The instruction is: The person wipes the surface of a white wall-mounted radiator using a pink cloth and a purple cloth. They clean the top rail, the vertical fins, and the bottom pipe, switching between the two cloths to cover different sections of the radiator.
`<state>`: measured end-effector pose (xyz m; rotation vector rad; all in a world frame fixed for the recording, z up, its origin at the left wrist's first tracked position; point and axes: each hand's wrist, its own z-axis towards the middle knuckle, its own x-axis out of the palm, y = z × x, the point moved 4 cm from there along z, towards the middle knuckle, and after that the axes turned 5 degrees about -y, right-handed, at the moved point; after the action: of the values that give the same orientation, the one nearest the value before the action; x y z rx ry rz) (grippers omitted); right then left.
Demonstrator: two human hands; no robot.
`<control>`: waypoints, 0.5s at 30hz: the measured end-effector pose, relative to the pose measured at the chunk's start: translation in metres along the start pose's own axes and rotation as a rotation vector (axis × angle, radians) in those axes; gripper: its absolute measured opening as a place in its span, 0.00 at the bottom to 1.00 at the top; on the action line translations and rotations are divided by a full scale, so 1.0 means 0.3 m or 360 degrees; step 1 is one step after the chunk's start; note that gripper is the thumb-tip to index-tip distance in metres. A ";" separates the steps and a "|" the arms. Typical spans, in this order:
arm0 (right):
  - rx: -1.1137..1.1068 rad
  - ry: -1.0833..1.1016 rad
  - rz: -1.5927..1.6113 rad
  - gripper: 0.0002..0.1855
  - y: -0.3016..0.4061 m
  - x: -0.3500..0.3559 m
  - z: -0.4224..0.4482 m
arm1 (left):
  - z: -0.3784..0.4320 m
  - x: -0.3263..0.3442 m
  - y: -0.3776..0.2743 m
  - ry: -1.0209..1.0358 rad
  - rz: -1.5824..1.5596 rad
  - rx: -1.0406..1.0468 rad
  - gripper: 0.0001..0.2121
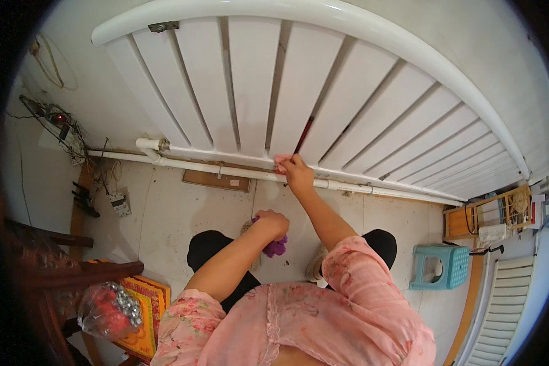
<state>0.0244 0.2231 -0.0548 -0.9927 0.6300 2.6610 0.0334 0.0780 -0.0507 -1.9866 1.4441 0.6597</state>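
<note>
A white slatted radiator [251, 87] fills the upper part of the head view, with a white pipe [190, 165] running along the wall below it. My right hand [299, 174] pinches a pink cloth [282, 161] against the radiator's lower rail. Just above that hand, a dark red strip [304, 135] shows in a gap between two slats. Lower down, in front of my knees, my left hand [273, 225] is closed around a purple cloth [276, 247], which hangs out on both sides of it.
A flat brown tray [216, 180] lies under the pipe. Tangled cables and a power strip [59, 118] are at the left wall. Lower left are dark wooden furniture [105, 273] and a plastic bag [107, 311]. A teal stool [457, 266] and wooden rack [457, 222] stand right.
</note>
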 end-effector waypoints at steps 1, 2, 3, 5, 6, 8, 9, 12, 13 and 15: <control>0.0040 0.0024 -0.0016 0.12 -0.014 0.008 -0.015 | -0.002 -0.011 0.044 -0.0031 0.0033 -0.0120 0.19; 0.0061 0.0011 0.0087 0.11 -0.027 0.016 -0.021 | 0.002 -0.041 0.099 -0.0084 -0.0019 -0.0108 0.19; 0.0110 -0.0001 0.0170 0.10 -0.021 0.019 -0.004 | 0.000 -0.081 0.163 -0.0124 -0.0085 -0.0091 0.18; 0.0288 0.0024 0.0325 0.10 0.015 0.000 -0.019 | -0.072 -0.191 0.292 -0.0220 -0.0324 -0.0066 0.16; 0.0397 -0.0062 0.0326 0.12 -0.019 0.040 -0.057 | -0.109 -0.248 0.331 -0.0394 -0.0378 -0.0063 0.15; 0.0640 -0.0119 0.0869 0.13 0.012 0.149 -0.090 | -0.132 -0.254 0.421 -0.0732 -0.0468 -0.0144 0.15; 0.0314 0.0117 0.0188 0.13 0.137 0.142 -0.048 | -0.145 -0.234 0.482 -0.0896 -0.0500 -0.0259 0.15; 0.0589 -0.0003 0.0583 0.11 0.191 0.229 -0.046 | -0.153 -0.234 0.521 -0.0753 -0.0609 -0.0192 0.17; 0.0454 0.0012 0.0205 0.11 0.213 0.225 -0.042 | -0.158 -0.232 0.529 -0.0754 -0.0626 -0.0203 0.17; 0.0256 0.0007 0.0089 0.08 0.154 0.152 -0.013 | -0.174 -0.227 0.534 -0.0762 -0.0673 -0.0228 0.18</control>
<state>-0.0238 0.1834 -0.0735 -0.9494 0.8695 2.6065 -0.1367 0.0480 0.0057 -1.9728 0.6866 0.9771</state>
